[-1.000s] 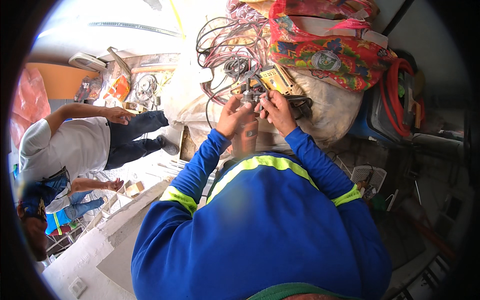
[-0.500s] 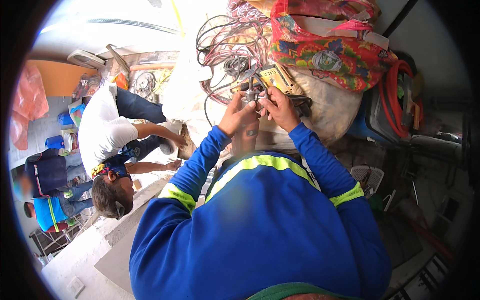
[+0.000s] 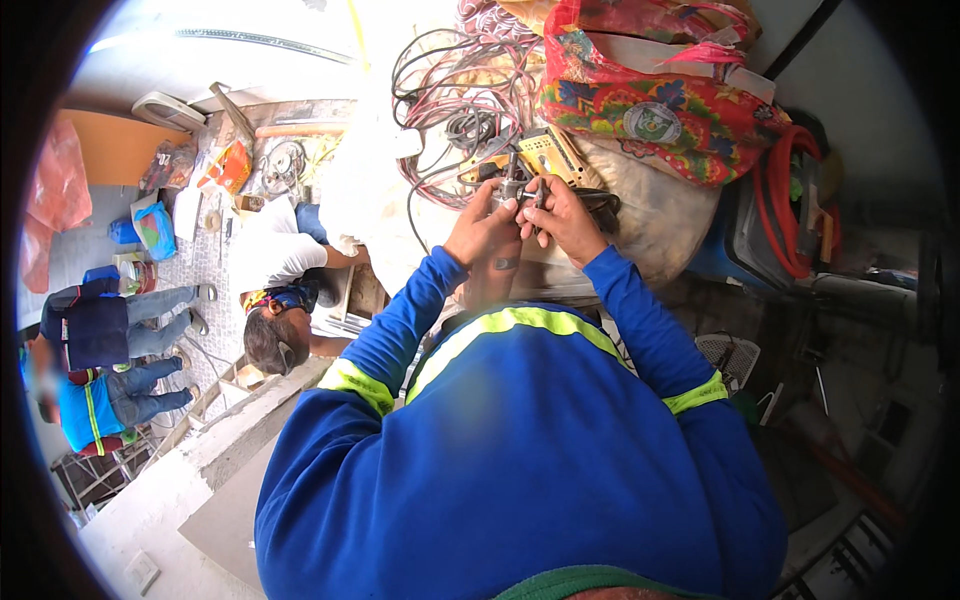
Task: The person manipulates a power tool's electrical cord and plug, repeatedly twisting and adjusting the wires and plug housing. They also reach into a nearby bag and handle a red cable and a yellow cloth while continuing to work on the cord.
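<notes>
Electric drill [image 3: 490, 280], orange-bodied, stands before the wearer's chest, between the two forearms, its front end pointing away. Beyond it, a pale sheet [image 3: 640, 215] spreads out. At left, well apart, a co-worker in a white shirt [image 3: 270, 255] bends low. A red floral bag [image 3: 660, 120] rests on the sheet; left of the bag, red and black cables [image 3: 470, 125] lie in a loose tangle, near a yellow slotted housing [image 3: 555, 155]. The left hand [image 3: 482, 228] has its fingers clamped around the drill's front end, at the metal chuck [image 3: 512, 188]. The right hand [image 3: 562, 222] pinches a small T-shaped key [image 3: 541, 192] between thumb and fingers, its shaft toward the chuck; whether it is seated cannot be told.
</notes>
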A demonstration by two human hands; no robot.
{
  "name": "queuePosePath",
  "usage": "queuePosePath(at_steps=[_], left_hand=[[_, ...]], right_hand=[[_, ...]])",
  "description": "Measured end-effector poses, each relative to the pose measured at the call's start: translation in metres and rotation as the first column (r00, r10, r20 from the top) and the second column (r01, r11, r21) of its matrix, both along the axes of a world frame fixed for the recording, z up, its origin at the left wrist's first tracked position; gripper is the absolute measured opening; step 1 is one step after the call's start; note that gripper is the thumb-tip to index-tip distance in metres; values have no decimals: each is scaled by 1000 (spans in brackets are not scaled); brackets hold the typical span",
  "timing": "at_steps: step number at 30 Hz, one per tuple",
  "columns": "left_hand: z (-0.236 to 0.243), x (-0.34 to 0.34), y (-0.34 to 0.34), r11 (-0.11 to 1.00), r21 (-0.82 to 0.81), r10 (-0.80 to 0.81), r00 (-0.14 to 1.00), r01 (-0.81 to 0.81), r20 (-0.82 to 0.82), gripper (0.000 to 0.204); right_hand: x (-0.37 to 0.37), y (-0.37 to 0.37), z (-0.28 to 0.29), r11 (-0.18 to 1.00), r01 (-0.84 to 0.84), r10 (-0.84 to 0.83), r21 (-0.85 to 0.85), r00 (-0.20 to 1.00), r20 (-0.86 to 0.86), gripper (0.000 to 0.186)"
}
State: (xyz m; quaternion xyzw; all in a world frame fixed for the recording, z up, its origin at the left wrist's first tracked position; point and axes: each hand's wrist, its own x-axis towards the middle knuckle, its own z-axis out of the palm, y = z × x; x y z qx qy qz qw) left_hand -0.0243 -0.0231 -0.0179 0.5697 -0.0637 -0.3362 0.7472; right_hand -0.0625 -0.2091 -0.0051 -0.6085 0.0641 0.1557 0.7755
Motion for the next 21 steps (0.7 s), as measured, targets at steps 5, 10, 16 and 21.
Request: queuePosePath(at_steps=[5, 10, 16, 21], left_hand=[[11, -5, -3, 1000, -10, 24, 995, -25, -93, 45], [4, -2, 3, 997, 74, -8, 999, 12, -47, 56], [-6, -4, 11, 942, 325, 11, 976, -82, 217, 64], [1, -5, 10, 986, 104, 116, 988, -127, 104, 48]], right_hand=[[-3, 31, -17, 918, 373, -371, -134, 928, 42, 23], [8, 47, -27, 603, 547, -236, -581, 818, 525, 33], [14, 53, -31, 676, 483, -195, -556, 845, 498, 32], [23, 49, -34, 655, 497, -31, -570, 770, 637, 23]])
